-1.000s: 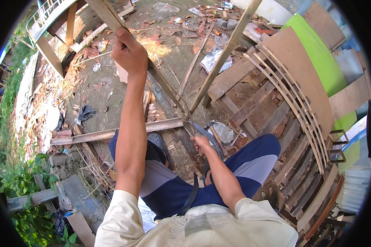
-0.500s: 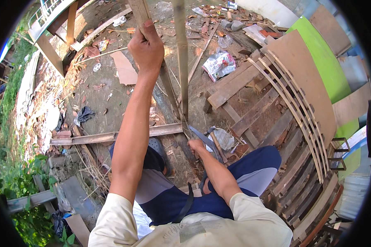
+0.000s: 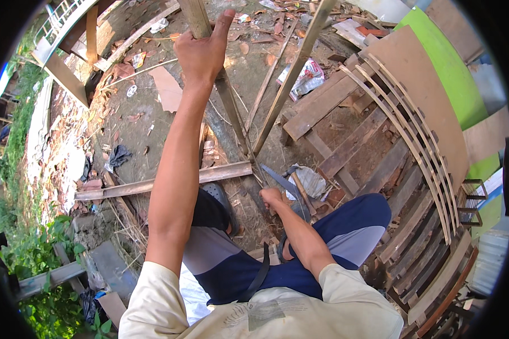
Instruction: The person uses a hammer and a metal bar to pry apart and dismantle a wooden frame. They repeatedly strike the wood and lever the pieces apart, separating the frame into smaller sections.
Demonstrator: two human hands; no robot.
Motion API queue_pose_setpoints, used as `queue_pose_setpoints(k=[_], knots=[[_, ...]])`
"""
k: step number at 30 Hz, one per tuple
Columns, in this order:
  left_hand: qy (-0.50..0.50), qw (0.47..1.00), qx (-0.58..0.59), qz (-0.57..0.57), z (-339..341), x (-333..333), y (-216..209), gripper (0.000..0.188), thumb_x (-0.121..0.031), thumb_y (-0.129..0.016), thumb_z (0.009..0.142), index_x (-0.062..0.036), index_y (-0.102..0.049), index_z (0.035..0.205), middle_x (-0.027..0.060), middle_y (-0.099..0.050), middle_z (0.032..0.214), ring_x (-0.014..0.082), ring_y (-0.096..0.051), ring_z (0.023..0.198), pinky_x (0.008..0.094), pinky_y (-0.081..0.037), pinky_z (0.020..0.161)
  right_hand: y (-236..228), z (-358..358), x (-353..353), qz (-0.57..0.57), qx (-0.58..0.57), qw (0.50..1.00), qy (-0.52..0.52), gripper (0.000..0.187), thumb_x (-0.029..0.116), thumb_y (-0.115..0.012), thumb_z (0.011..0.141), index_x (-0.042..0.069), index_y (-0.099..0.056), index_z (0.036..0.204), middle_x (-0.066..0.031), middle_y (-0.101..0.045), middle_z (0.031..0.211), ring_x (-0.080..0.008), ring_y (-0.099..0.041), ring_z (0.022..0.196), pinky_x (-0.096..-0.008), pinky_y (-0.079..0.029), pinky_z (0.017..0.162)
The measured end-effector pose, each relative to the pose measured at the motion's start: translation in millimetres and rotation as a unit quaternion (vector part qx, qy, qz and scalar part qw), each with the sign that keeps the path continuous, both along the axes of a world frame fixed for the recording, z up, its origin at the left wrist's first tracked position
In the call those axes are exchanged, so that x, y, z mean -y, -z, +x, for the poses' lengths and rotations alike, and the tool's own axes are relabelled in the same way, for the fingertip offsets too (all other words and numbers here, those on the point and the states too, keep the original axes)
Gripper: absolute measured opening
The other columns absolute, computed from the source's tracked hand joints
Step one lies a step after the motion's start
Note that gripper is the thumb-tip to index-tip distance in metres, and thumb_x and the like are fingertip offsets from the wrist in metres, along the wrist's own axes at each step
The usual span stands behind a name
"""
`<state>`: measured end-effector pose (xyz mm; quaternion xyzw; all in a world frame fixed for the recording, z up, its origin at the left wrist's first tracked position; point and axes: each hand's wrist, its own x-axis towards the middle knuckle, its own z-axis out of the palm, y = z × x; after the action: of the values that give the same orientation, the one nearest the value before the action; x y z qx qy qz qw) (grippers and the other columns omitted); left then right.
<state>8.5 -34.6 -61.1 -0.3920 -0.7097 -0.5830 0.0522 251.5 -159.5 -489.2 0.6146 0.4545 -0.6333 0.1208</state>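
Left hand (image 3: 201, 55) raised thumb, loosely holds pole (image 3: 194, 17); right hand (image 3: 271, 198) fisted, grip unclear.

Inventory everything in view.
Held strip: one, brown, upper centre
Slanting strip: one, brown, right of it
Crosswise beam: one, brown, left of centre
Blade: one, grey, centre
Wooden handle: one, tan, beside blade
Packet: one, whitish, upper right
Slats: several, brown, right
Thin strips: three, pale, right
Panel: one, green, far right
Crumpled plastic: one, dark, left
Plants: many, green, lower left
Leaf litter: uncounted, brown, left
Shirt: one, cream, bottom
Trousers: one pair, mostly blue, lower centre
Left hand: one, bare, on strip
Right hand: one, bare, centre
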Motion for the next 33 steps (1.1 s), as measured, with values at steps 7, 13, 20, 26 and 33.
queue_pose_setpoints(k=[7, 13, 20, 26, 33], knots=[[-0.015, 0.994, -0.057, 0.095, -15.3, 6.0, 9.0, 0.047, -0.046, -0.073, 0.084, -0.0015, -0.073, 0.069, 0.0034, -0.059, 0.05, 0.0125, -0.057, 0.048, 0.0293, -0.047, 0.054, -4.7, 12.0, -9.3, 0.174, 0.111, 0.968, -0.145, 0.035, 0.021, -0.066, 0.075, -0.006, -0.071, 0.096, -0.0277, -0.069, 0.102, -0.0422, -0.068, 0.098, -0.0457, -0.055, 0.083], [-0.107, 0.994, -0.01, 0.031, -7.0, 11.7, -0.8, 0.045, -0.041, -0.074, 0.085, 0.0029, -0.069, 0.077, 0.0118, -0.062, 0.059, 0.0183, -0.061, 0.058, 0.0355, -0.047, 0.056, -42.5, 16.6, -35.9, 0.236, 0.144, 0.942, -0.191, 0.036, 0.02, -0.063, 0.077, -0.005, -0.07, 0.102, -0.0279, -0.067, 0.11, -0.0415, -0.064, 0.107, -0.0457, -0.052, 0.091], [-0.108, 0.991, -0.016, 0.072, -11.2, 10.8, 4.2, 0.044, -0.039, -0.078, 0.081, 0.0035, -0.07, 0.074, 0.014, -0.064, 0.061, 0.0212, -0.064, 0.057, 0.0361, -0.049, 0.056, 0.0, 21.6, -43.1, 0.096, 0.033, 0.987, -0.125, 0.024, 0.021, -0.065, 0.083, -0.002, -0.066, 0.089, -0.0165, -0.066, 0.081, -0.0321, -0.065, 0.07, -0.0465, -0.052, 0.066], [-0.045, 0.993, -0.063, 0.085, -18.7, 18.1, 11.5, 0.042, -0.039, -0.071, 0.088, -0.0006, -0.071, 0.073, 0.0045, -0.06, 0.053, 0.0131, -0.058, 0.05, 0.03, -0.046, 0.052, -34.0, -0.7, -51.7, -0.152, -0.104, 0.977, 0.111, 0.019, 0.017, -0.063, 0.087, 0.001, -0.061, 0.097, -0.0033, -0.046, 0.058, -0.0172, -0.044, 0.044, -0.0375, -0.039, 0.044], [-0.004, 0.99, -0.025, 0.138, -22.7, 20.7, 16.6, 0.041, -0.036, -0.07, 0.089, -0.0012, -0.07, 0.069, 0.0025, -0.06, 0.053, 0.0091, -0.057, 0.053, 0.0275, -0.045, 0.054, -56.5, -17.7, -68.8, 0.142, -0.078, 0.987, 0.013, 0.026, 0.024, -0.069, 0.083, -0.001, -0.067, 0.077, -0.0085, -0.055, 0.051, -0.0194, -0.056, 0.042, -0.037, -0.045, 0.045]])
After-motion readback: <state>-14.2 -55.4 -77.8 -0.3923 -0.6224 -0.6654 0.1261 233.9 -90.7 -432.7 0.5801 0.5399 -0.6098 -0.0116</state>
